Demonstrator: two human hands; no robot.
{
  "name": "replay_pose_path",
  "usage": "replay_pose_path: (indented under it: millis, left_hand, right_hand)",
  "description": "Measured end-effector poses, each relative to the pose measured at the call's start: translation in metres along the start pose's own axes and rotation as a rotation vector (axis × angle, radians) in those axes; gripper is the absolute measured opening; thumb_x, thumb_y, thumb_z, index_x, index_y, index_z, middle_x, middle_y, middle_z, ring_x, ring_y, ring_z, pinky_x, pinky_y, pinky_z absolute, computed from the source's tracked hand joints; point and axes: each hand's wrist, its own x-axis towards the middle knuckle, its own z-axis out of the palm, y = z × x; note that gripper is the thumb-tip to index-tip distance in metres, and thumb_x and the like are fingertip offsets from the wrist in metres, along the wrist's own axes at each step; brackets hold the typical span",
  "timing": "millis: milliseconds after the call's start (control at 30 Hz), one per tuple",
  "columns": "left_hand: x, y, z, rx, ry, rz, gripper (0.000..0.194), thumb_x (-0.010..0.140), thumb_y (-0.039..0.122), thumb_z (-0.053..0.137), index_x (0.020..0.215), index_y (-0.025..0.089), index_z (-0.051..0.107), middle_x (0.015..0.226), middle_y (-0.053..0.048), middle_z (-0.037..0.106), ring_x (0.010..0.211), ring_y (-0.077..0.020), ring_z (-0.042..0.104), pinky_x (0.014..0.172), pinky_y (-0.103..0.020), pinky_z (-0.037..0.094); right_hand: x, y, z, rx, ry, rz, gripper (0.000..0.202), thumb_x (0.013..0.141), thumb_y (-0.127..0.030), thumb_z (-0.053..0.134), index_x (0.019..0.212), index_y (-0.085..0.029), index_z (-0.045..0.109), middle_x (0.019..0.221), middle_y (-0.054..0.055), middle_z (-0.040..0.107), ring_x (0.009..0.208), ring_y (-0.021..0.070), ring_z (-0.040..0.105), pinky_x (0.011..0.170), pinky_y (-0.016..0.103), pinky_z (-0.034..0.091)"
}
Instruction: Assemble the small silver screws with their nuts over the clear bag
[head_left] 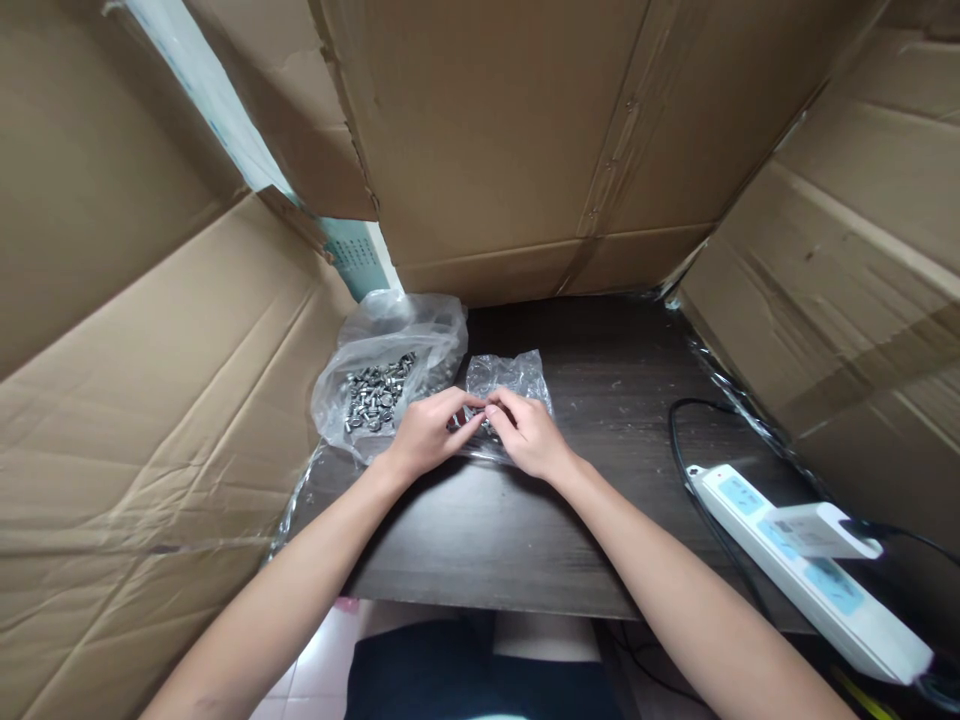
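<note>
My left hand (433, 432) and my right hand (531, 436) meet at the fingertips over the dark table. Thumb and fingers of each are pinched together, and whatever they hold is too small and too covered to make out. Beneath and behind them lies a small clear plastic bag (511, 374), with some shiny bits showing by the fingers. Left of my left hand, a larger translucent plastic bag (439, 318) stands open, holding many short metal screws or bolts (375, 395).
Cardboard walls (510, 130) enclose the table (600, 380) at the back and both sides. On the right sits a white power strip (802, 570) with a white charger (821, 530) plugged in. A black cable (677, 445) loops beside it. The table's front edge is near my forearms.
</note>
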Motion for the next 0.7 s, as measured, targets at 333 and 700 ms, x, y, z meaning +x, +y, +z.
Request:
replay_pose_path:
  millis: [333, 700]
  left_hand:
    - [0.0010, 0.0005, -0.0007, 0.006, -0.011, -0.005, 0.012, 0.096, 0.025, 0.061, 0.100, 0.016, 0.068, 0.084, -0.003, 0.070, 0.067, -0.0113, 0.063, 0.063, -0.022, 0.051]
    - [0.0002, -0.0005, -0.0006, 0.009, -0.032, -0.028, 0.014, 0.095, 0.026, 0.062, 0.105, 0.017, 0.068, 0.092, -0.004, 0.073, 0.067, -0.0109, 0.064, 0.065, -0.022, 0.052]
  right_hand:
    - [-0.0002, -0.0007, 0.0008, -0.016, -0.003, -0.009, 0.026, 0.100, -0.031, 0.041, 0.085, -0.021, 0.059, 0.073, 0.001, 0.062, 0.066, 0.0162, 0.057, 0.065, 0.027, 0.039]
    - [-0.0001, -0.0020, 0.0003, -0.020, 0.003, 0.003, 0.017, 0.097, -0.027, 0.045, 0.092, -0.021, 0.059, 0.072, 0.001, 0.063, 0.062, 0.0160, 0.054, 0.062, 0.027, 0.038]
